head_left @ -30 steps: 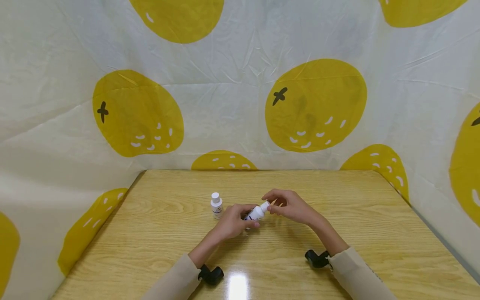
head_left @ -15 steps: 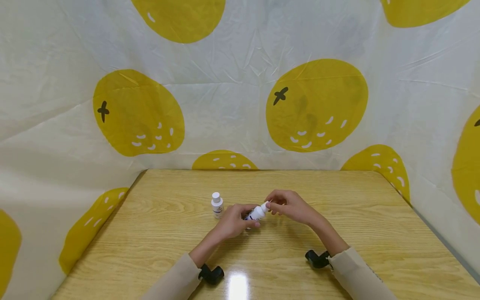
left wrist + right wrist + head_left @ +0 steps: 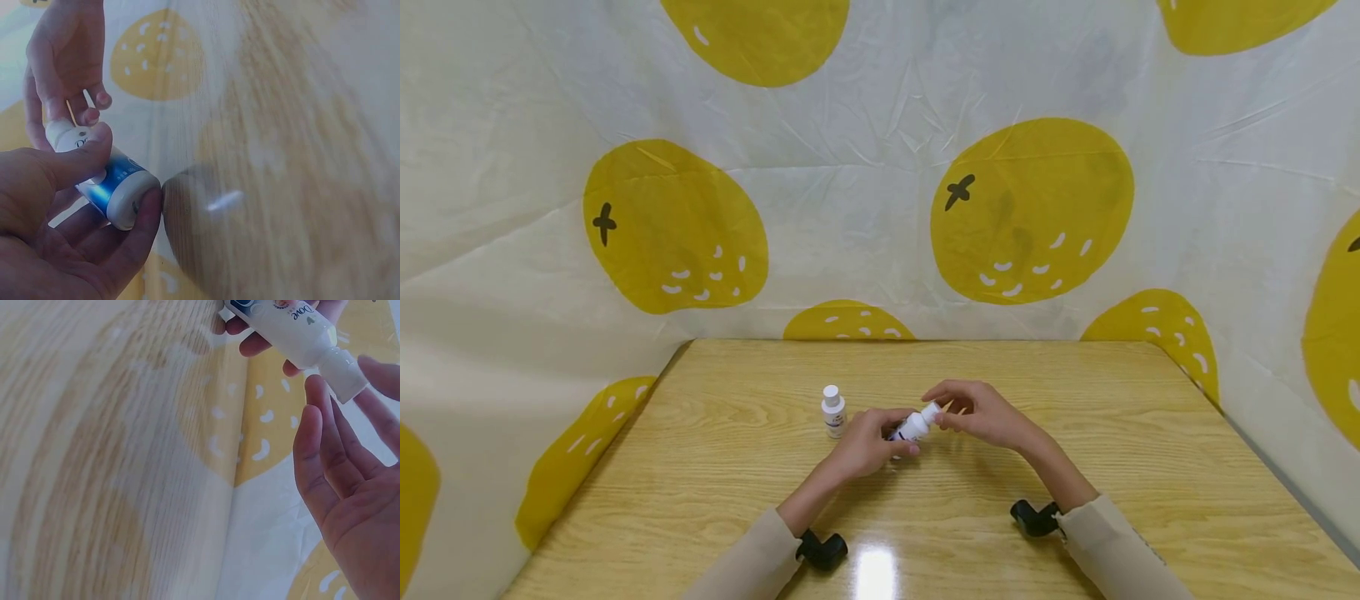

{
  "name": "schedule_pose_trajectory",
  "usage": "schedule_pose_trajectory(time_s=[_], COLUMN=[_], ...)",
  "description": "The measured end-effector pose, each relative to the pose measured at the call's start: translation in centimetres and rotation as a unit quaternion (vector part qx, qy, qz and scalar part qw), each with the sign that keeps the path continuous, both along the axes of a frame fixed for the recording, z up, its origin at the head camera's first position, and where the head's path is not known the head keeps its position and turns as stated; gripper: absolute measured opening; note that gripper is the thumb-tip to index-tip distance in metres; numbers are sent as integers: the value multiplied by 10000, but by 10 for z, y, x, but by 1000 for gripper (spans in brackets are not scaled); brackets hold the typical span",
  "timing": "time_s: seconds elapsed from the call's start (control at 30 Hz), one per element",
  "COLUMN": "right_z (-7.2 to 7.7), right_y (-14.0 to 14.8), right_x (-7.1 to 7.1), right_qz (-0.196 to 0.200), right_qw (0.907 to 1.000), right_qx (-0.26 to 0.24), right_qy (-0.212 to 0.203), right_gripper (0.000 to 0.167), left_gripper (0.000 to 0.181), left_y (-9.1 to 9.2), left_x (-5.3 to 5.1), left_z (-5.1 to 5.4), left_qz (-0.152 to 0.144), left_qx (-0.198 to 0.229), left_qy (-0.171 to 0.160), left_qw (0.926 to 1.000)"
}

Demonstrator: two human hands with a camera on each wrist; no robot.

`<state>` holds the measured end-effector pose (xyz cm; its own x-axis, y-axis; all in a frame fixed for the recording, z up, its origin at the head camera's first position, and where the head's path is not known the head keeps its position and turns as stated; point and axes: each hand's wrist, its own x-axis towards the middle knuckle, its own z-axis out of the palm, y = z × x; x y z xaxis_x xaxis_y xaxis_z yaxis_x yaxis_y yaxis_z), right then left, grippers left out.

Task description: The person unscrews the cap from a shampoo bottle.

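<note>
My left hand (image 3: 867, 443) grips a small white bottle (image 3: 913, 427), tilted with its cap end up and to the right. Blue print and a Dove label show on the bottle (image 3: 297, 328) in the right wrist view. In the left wrist view, the thumb of my left hand (image 3: 69, 219) lies along the bottle's side while a fingertip touches its base. Thumb and index finger of my right hand (image 3: 981, 412) stand on either side of the white cap (image 3: 342, 374), pinching it at its edge. The cap sits on the bottle's neck.
A second white bottle (image 3: 833, 412) with a white cap stands upright just left of my left hand. Both hands are above a wooden table (image 3: 760, 367). Behind it hangs a white cloth (image 3: 850, 233) with yellow fruit prints.
My right hand's fingers turned in around the cap half a second ago, then swung back to about their earlier position. The left hand and bottle have hardly moved.
</note>
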<state>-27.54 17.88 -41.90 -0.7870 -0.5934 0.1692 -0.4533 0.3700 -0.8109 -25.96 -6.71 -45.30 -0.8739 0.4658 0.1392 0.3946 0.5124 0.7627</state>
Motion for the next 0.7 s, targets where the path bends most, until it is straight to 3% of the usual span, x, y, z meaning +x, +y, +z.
schedule_pose_trajectory(time_s=[0.3,0.7], right_z=[0,0], right_y=[-2,-2], right_x=[2,0], right_qz=[-386,-228], right_qw=[9989,9996], right_qx=[81,67], right_qy=[-241,-162], right_gripper=[32,25], left_gripper=[33,37], left_y=[0,0], left_x=[0,0], left_z=[-1,0], left_qz=[-27,-7], left_qx=[-4,18], left_qy=[72,-18], left_qw=[10000,10000])
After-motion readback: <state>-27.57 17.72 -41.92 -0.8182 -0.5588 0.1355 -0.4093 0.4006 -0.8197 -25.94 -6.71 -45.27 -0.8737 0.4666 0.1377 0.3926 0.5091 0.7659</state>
